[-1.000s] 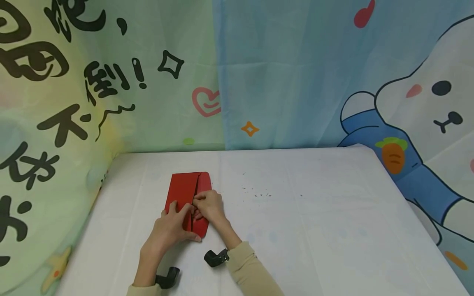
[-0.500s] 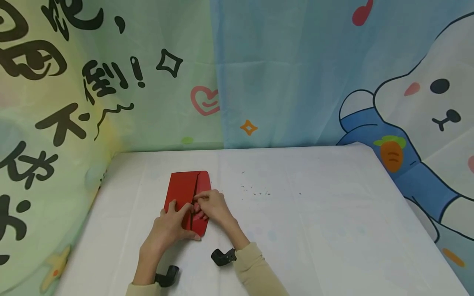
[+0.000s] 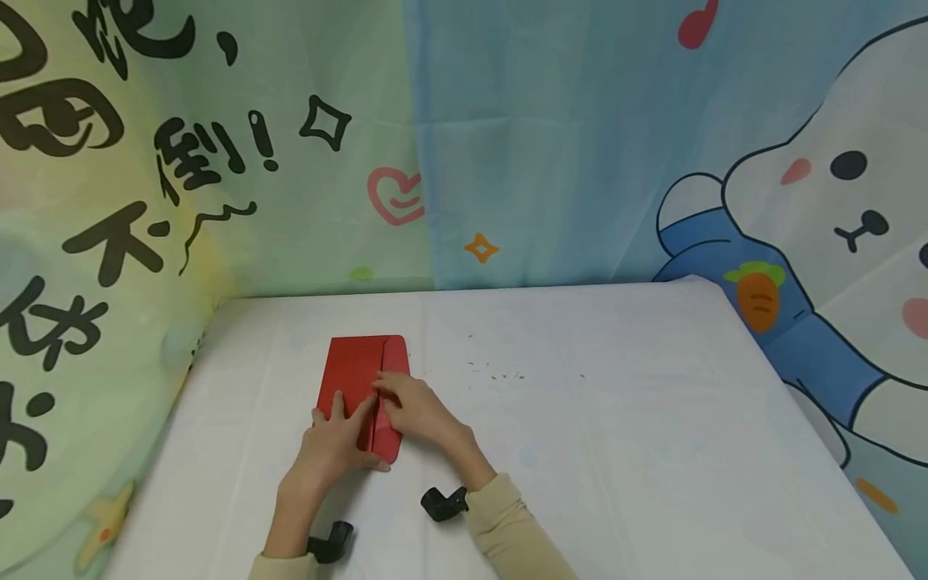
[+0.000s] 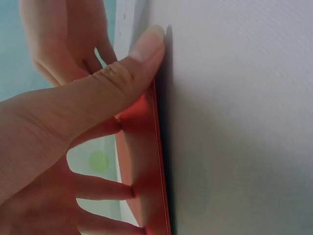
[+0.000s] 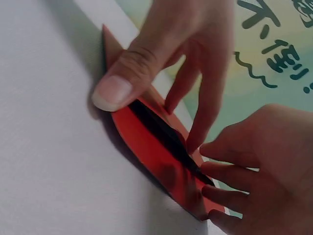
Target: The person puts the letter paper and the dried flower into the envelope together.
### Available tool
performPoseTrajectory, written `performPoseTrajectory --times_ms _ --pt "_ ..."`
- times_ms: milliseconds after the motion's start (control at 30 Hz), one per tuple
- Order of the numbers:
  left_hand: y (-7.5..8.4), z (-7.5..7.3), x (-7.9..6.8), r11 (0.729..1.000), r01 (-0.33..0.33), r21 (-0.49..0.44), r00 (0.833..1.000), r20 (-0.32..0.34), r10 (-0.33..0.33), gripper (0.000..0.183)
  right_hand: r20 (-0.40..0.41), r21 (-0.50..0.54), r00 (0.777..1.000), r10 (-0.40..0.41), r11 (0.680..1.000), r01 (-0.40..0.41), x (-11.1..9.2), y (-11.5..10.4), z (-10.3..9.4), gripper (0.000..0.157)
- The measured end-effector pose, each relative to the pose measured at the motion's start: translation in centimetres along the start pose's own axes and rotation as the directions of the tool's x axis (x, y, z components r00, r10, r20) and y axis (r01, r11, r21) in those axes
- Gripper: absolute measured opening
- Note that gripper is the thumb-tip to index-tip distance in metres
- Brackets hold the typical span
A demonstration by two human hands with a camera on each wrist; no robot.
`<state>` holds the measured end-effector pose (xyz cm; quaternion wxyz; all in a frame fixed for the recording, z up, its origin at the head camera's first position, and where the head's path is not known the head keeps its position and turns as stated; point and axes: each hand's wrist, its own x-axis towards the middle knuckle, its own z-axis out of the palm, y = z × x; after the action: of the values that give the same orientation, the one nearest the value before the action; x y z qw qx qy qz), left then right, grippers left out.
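A red paper envelope lies on the white table, its lighter red flap folded out to the right. In the right wrist view a dark slit gapes along its mouth. My left hand rests on the envelope with spread fingers, fingertips on its face and the thumb at the near edge. My right hand reaches in from the right over the flap. Its fingertips touch the mouth's edge beside the left index finger, the fingers fairly straight in the right wrist view.
Small dark specks are scattered on the white table right of the envelope. A printed cloth backdrop stands behind the table and along its left side. Each wrist wears a black camera.
My right hand's fingers, earlier curled together over the flap, now lie straighter at the mouth's edge, and its wrist has shifted right. My left hand holds its place on the envelope.
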<state>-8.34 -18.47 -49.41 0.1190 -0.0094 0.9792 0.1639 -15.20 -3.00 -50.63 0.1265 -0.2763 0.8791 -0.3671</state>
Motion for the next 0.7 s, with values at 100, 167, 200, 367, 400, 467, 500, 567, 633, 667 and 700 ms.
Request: performPoseTrajectory --times_ms 100,167,200,367,400,467,500,567,633,667,700 --pt "0.28 0.02 -0.12 1.0 0.003 0.018 1.0 -0.002 -0.003 0.101 0.037 -0.086 0.999 -0.017 0.996 0.02 -0.06 -0.04 0.35 0.04" --pt "0.42 0.02 -0.17 0.999 0.004 0.034 1.0 -0.011 -0.004 0.1 0.056 -0.14 0.998 -0.022 0.99 0.029 -0.11 -0.09 0.46 0.041" --pt "0.48 0.02 -0.18 0.999 0.006 0.042 1.0 -0.015 -0.006 0.1 0.062 -0.163 0.998 -0.025 0.986 0.034 -0.12 -0.09 0.5 0.041" --pt "0.81 -0.07 -0.18 0.997 0.001 0.081 0.999 -0.037 0.002 0.1 0.078 -0.302 0.996 -0.034 0.952 0.056 -0.28 -0.19 0.59 0.043" --pt "0.85 -0.09 -0.16 0.996 -0.003 0.086 0.999 -0.041 0.006 0.1 0.074 -0.32 0.997 -0.033 0.946 0.055 -0.31 -0.21 0.61 0.044" --pt "0.93 -0.12 -0.14 0.996 -0.01 0.093 0.999 -0.047 0.014 0.1 0.067 -0.343 0.997 -0.027 0.938 0.049 -0.38 -0.22 0.65 0.044" --pt "0.96 -0.15 -0.13 0.995 -0.011 0.097 0.999 -0.048 0.016 0.1 0.063 -0.344 0.998 -0.022 0.938 0.043 -0.41 -0.2 0.68 0.044" --pt "0.94 -0.11 -0.11 0.995 -0.013 0.101 0.999 -0.049 0.018 0.1 0.061 -0.329 0.998 -0.016 0.944 0.035 -0.44 -0.15 0.69 0.044" --pt "0.9 0.02 -0.12 0.995 -0.011 0.097 0.999 -0.052 0.017 0.1 0.059 -0.302 0.998 -0.02 0.953 0.037 -0.5 0.01 0.7 0.043" --pt "0.86 0.12 -0.12 0.996 -0.008 0.09 0.999 -0.052 0.013 0.1 0.055 -0.273 0.998 -0.027 0.961 0.041 -0.54 0.13 0.7 0.042" --pt "0.86 0.2 -0.16 0.997 -0.005 0.082 0.999 -0.051 0.01 0.1 0.047 -0.234 0.998 -0.038 0.971 0.048 -0.62 0.23 0.62 0.041"
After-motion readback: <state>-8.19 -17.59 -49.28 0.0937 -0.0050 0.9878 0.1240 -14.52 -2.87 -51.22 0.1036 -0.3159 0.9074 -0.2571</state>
